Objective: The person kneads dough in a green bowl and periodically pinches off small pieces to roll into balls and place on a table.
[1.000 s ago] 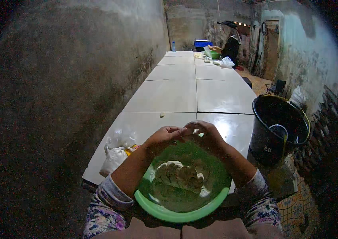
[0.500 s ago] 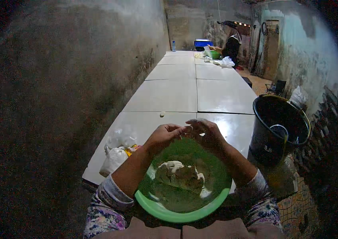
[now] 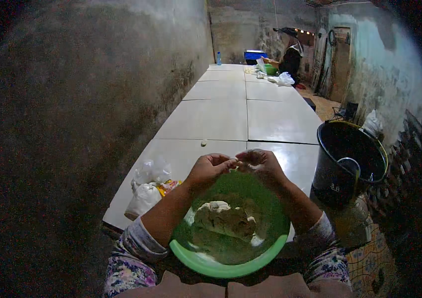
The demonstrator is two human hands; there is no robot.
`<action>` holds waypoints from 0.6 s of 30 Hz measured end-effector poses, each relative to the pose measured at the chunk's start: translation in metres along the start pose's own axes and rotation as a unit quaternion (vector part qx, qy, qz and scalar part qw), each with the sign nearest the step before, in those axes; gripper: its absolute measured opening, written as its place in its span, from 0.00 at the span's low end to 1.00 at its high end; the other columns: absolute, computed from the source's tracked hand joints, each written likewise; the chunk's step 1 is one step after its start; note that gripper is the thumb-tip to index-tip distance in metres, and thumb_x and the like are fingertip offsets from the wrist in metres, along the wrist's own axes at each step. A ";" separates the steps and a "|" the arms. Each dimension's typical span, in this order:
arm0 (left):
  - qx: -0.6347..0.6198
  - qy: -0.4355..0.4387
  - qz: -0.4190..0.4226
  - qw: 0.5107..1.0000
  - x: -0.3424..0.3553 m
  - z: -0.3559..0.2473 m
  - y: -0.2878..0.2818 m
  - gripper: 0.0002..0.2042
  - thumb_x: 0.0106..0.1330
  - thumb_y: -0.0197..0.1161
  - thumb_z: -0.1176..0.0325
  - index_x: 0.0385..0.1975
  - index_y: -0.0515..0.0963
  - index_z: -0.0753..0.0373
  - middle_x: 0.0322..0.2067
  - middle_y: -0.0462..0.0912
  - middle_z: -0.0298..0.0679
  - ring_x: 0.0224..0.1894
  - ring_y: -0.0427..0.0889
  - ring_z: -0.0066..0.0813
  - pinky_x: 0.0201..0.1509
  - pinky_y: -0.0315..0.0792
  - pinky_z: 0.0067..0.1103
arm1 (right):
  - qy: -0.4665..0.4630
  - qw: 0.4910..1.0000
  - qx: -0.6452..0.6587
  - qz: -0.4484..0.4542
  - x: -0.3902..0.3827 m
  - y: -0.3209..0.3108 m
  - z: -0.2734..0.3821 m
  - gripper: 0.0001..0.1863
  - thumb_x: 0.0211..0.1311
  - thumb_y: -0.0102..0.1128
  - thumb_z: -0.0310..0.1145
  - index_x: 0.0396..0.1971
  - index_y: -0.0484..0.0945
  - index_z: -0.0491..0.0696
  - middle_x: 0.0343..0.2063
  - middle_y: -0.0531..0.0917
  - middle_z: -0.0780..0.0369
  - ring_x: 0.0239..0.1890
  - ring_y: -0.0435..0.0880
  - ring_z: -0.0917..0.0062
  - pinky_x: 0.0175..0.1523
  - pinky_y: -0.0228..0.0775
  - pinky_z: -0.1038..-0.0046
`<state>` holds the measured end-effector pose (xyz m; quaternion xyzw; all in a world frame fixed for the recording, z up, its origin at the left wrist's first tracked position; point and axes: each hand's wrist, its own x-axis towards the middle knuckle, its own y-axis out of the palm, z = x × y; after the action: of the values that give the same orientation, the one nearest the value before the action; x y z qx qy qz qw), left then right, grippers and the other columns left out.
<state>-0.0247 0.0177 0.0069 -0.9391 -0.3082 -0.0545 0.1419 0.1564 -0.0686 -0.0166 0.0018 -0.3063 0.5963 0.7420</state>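
Observation:
Over the far part of a green basin (image 3: 226, 271), my left hand (image 3: 208, 170) and my right hand (image 3: 264, 167) meet at the fingertips. Both are closed in a pinch around a small pale piece of dough (image 3: 235, 168), mostly hidden by the fingers. A big, uneven lump of dough (image 3: 225, 220) lies in the basin below my wrists, with white flour-like patches around it. Beyond my hands, one small round dough piece (image 3: 204, 142) rests on the white table (image 3: 213, 119).
Left of the basin stand a white plastic bag (image 3: 145, 199) and a red-yellow packet (image 3: 169, 186). A large black bucket (image 3: 331, 166) is at the right. Far off, a person (image 3: 290, 58) stands by another green basin (image 3: 270, 69), white bags (image 3: 285, 78) and a blue box (image 3: 255, 56).
My right hand has turned slightly and its fingers have curled in around the dough piece. The left hand stays nearly in place. The basin and lump look unchanged.

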 end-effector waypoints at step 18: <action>0.030 0.053 -0.039 0.997 -0.001 0.001 0.001 0.14 0.54 0.67 0.69 0.39 0.79 0.67 0.35 0.82 0.40 0.36 0.79 0.22 0.45 0.72 0.20 | 0.133 0.978 0.157 -0.026 -0.002 0.001 0.025 0.14 0.52 0.65 0.35 0.32 0.79 0.40 0.27 0.82 0.61 0.31 0.79 0.82 0.36 0.71 0.79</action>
<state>-0.0249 0.0172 0.0055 -0.9174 -0.3383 -0.1010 0.1836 0.1445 -0.0796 0.0022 0.0472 -0.1075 0.6126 0.7816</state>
